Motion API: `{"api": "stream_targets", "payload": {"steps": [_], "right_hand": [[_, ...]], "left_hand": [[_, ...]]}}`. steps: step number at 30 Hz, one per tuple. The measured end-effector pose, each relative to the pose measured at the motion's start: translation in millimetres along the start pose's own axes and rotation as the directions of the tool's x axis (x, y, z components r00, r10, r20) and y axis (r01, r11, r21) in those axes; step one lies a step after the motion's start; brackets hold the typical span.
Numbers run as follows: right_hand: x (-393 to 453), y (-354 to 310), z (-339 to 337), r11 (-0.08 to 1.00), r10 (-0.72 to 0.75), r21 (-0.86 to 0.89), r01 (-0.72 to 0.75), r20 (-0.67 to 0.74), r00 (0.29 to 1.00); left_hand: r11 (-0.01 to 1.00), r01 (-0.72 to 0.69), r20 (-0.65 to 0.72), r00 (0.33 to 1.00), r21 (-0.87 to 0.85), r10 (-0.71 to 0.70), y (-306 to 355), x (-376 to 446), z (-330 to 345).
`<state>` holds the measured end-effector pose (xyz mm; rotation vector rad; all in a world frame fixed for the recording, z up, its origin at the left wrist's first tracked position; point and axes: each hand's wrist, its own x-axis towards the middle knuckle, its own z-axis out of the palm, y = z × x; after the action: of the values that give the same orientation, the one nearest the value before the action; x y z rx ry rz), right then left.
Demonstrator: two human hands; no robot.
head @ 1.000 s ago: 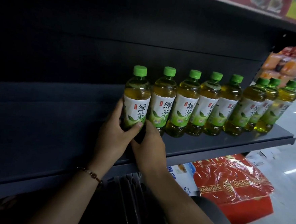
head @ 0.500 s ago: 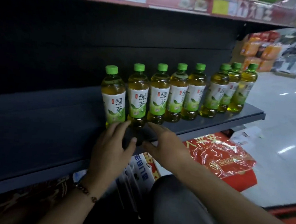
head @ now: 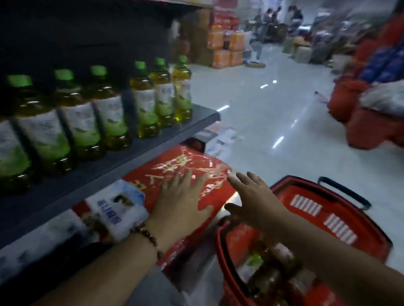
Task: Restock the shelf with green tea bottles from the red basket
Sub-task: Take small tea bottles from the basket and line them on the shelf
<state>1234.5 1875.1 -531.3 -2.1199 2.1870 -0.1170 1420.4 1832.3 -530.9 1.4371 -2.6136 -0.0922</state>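
The remaining green tea bottles (head: 266, 274) lie on their sides in the red basket (head: 349, 225) on the floor, directly below the spread, empty right hand (head: 252, 199); the equally spread left hand (head: 181, 199) hovers farther off.

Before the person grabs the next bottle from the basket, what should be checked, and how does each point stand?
1. Both hands free: left hand and right hand are spread and hold nothing. Ok.
2. Red basket within reach: right hand is above its near rim. Ok.
3. Bottles left in basket: some lie inside. Ok.
4. Which bottle is easiest to take: view blurred. Cannot tell.
5. Shelf row standing upright: ok.
6. Free shelf space for more: the left end is out of view. Cannot tell.
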Motion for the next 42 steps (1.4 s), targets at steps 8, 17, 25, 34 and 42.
{"api": "stream_targets", "payload": {"steps": [8,17,25,34,42], "right_hand": [[-47.1,128.9,66.3,0.933,0.354,0.001,-0.361,0.185,0.917],[-33.1,167.9,179.7,0.857,0.461,0.091,-0.507,0.304,0.834],[1.5,174.0,244.5,0.679,0.599,0.26,-0.687,0.345,0.722],[23.4,184.6,260.1,0.612,0.7,0.248,-0.751,0.272,0.66],[3.6,191.4,215.8,0.312,0.697,0.675,-0.669,0.316,0.644]], "left_hand": [[0.973,-0.231,0.203,0.952,-0.006,0.227,105.8,41.4,72.7],[0.954,-0.299,0.29,0.915,0.023,0.28,120.6,59.0,126.4],[0.946,-0.316,0.343,0.898,0.071,0.274,113.8,74.7,153.4],[0.95,-0.309,0.39,0.881,0.04,0.27,107.3,81.0,163.5],[0.962,-0.275,0.43,0.868,-0.004,0.25,114.6,81.8,150.5]]}}
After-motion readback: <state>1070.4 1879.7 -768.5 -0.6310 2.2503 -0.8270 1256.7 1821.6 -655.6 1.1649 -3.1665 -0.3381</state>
